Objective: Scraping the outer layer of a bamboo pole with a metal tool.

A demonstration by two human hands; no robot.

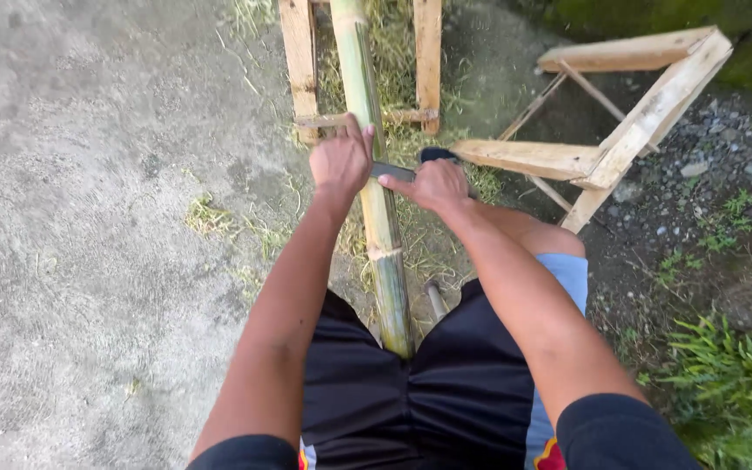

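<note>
A long green bamboo pole (383,235) runs from between my thighs up and away, resting on a wooden stand (302,70). A knife blade (392,171) lies across the pole. My left hand (339,159) presses on the blade's far end at the pole's left side. On the pole's right side my right hand (434,183) grips the knife's dark handle (437,155). I sit astride the pole in black shorts.
A second wooden trestle (620,130) lies tipped over to the right on dark gravel. Pale concrete ground (89,218) spreads to the left, with bamboo shavings scattered under the pole. Grass (733,383) grows at the lower right.
</note>
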